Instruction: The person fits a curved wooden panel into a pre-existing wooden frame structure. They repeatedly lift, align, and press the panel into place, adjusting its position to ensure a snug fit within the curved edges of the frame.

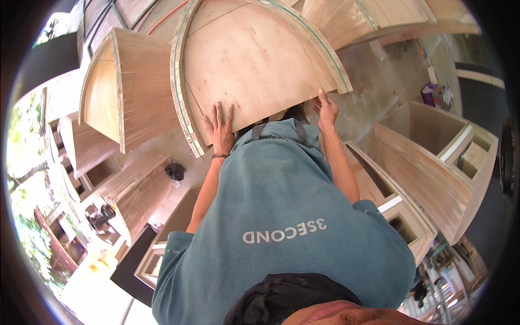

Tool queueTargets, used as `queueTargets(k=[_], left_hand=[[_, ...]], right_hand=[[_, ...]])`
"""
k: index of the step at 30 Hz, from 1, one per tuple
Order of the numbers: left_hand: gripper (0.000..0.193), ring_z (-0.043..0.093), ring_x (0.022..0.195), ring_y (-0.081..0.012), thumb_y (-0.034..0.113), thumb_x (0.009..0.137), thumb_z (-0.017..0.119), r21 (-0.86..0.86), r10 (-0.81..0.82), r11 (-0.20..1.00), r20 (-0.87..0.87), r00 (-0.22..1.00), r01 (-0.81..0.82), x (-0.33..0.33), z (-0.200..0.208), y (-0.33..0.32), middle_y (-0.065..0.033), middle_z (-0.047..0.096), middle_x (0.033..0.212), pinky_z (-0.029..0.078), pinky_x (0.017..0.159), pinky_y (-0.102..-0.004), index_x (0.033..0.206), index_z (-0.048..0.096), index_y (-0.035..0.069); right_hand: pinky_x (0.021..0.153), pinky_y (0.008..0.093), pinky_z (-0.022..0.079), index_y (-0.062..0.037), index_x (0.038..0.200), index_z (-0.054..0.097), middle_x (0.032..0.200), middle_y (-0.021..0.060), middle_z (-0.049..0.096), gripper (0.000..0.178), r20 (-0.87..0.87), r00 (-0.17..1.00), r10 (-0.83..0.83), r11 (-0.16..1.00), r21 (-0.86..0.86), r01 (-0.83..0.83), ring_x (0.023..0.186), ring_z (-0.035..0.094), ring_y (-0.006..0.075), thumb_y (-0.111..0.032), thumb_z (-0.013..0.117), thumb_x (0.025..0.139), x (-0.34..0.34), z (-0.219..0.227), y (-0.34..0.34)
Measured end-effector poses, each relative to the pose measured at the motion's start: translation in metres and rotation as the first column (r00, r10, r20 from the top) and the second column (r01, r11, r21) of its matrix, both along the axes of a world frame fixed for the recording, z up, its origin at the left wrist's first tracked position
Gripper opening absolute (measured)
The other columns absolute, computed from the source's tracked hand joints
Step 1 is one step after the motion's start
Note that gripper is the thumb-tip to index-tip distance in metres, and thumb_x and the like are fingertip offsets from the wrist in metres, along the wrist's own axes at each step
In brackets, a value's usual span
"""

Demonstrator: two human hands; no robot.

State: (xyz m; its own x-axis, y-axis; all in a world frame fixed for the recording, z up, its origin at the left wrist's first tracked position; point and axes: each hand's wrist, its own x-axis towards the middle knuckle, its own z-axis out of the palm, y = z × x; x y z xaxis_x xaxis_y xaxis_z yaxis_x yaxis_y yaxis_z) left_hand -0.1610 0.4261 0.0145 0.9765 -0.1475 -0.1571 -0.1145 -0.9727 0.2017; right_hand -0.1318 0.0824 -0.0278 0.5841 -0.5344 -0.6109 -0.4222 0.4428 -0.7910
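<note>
A broad plywood panel (249, 59) lies in front of me between two raised wooden side pieces, with a thin green line along their edges. My left hand (219, 129) rests flat on the panel's near left corner, fingers spread, close beside the left side piece (177, 89). At the near right corner, my right hand (326, 111) is closed on the panel's edge, just below the end of the right side piece (327, 51). The undersides of its fingers are partly hidden.
An upright plywood cabinet piece (143, 86) stands to the left. Open wooden cabinets (428, 168) lie at the right. On the floor at the left is a small black bundle (174, 171). A red cord (167, 17) runs at the far side.
</note>
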Motion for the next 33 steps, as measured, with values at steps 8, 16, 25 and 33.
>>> queueTargets(k=[8,16,25,33], left_hand=[[0.1,0.016,0.154,-0.0293,0.01,0.07,0.073,0.111,-0.002,0.994,0.032,0.999,-0.002,-0.002,-0.002,0.009,-0.0124,0.018,0.166,0.014,0.125,-0.0533,0.158,0.028,0.025],[0.096,0.023,0.151,-0.0288,0.014,0.07,0.077,-0.185,0.088,0.979,-0.006,0.996,-0.087,-0.012,0.017,0.018,-0.0128,0.025,0.163,0.02,0.125,-0.0466,0.155,0.033,0.019],[0.087,0.029,0.148,-0.0228,0.035,0.072,0.082,-0.13,0.1,0.988,0.085,0.991,-0.088,-0.022,0.021,0.042,-0.0016,0.038,0.158,0.022,0.125,-0.0445,0.149,0.045,0.019],[0.098,0.033,0.146,-0.0262,0.029,0.07,0.084,-0.334,0.125,0.939,0.105,0.987,-0.083,-0.023,0.005,0.062,-0.0075,0.037,0.158,0.027,0.123,-0.0415,0.153,0.035,0.01]], right_hand=[[0.07,0.0325,0.054,0.0048,0.114,0.066,0.1,0.0112,0.07,0.05,-0.078,0.985,0.155,0.988,-0.013,-0.156,0.087,0.067,0.021,-0.039,0.074,0.091,0.003,0.007,-0.005],[0.075,0.0334,0.054,0.0027,0.11,0.065,0.099,0.0128,0.071,0.053,-0.23,0.913,0.338,0.922,-0.115,-0.37,0.089,0.067,0.0217,-0.046,0.074,0.09,0.012,0.015,-0.021],[0.074,0.0343,0.054,-0.0005,0.117,0.061,0.103,0.0097,0.068,0.047,-0.284,0.905,0.318,0.937,-0.054,-0.346,0.089,0.064,0.0212,-0.042,0.068,0.096,0.017,0.017,-0.017],[0.076,0.0364,0.054,0.0015,0.131,0.052,0.119,0.0163,0.06,0.056,-0.219,0.965,0.146,0.988,0.078,-0.131,0.108,0.061,0.028,-0.038,0.069,0.095,0.018,0.002,-0.005]])
